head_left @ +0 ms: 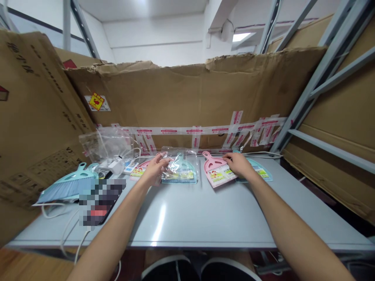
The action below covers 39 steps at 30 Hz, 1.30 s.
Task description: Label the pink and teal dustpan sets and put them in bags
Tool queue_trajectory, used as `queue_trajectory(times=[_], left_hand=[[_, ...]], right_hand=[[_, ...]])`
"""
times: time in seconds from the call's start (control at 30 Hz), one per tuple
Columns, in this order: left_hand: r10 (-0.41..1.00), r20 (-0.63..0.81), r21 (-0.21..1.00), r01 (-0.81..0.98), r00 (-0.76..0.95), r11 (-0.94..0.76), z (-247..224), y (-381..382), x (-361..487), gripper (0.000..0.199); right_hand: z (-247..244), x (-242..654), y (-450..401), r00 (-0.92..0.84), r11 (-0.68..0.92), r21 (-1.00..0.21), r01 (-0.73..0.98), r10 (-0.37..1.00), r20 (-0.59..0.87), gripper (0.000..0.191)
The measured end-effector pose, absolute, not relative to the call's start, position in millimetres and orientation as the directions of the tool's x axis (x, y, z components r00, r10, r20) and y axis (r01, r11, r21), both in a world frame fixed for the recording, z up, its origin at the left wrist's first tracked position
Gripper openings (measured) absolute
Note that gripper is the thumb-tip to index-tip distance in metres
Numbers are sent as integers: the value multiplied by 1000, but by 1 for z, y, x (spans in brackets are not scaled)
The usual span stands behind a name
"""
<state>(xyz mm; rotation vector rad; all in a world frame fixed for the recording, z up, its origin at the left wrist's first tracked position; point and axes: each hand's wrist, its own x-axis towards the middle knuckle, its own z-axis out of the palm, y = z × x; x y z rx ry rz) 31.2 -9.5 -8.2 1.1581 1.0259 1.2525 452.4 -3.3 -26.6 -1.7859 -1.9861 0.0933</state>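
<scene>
Near the back of the grey table, my left hand (158, 168) pinches the edge of a clear plastic bag (174, 158). Under the bag lies a teal dustpan set (183, 171) with a printed card; a pink one (139, 170) is partly hidden behind my left hand. To the right, my right hand (238, 164) has its fingers closed at the right edge of a pink dustpan set (216, 171) with a card. A second teal set (260, 170) lies partly beneath my right hand and wrist.
On the left of the table (164, 234) are a teal dustpan with a blue brush (66, 189), a blurred phone (109, 201), white cables and crumpled plastic bags (108, 144). Taped cardboard (187, 97) stands behind; metal shelf posts (307, 86) rise at the right.
</scene>
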Motion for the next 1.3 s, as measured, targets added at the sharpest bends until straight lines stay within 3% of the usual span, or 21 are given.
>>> queue_trajectory(times=[0.27, 0.7, 0.9, 1.1, 1.3], left_hand=[[992, 53, 988, -151, 111, -36, -10, -10, 32, 74], [950, 21, 997, -71, 311, 1, -14, -22, 45, 86], [906, -126, 982, -78, 404, 171, -11, -35, 59, 85], [857, -176, 969, -69, 485, 238, -18, -39, 69, 55], [910, -209, 953, -136, 358, 272, -23, -32, 68, 52]], right_hand=[[-6, 454, -16, -89, 312, -538, 783, 912, 400, 28], [15, 423, -43, -372, 459, -642, 614, 886, 276, 29], [10, 403, -47, -362, 427, -726, 538, 896, 258, 26], [0, 389, -45, -310, 312, -882, 352, 928, 204, 35], [3, 397, -41, -111, 170, -936, 309, 984, 142, 41]])
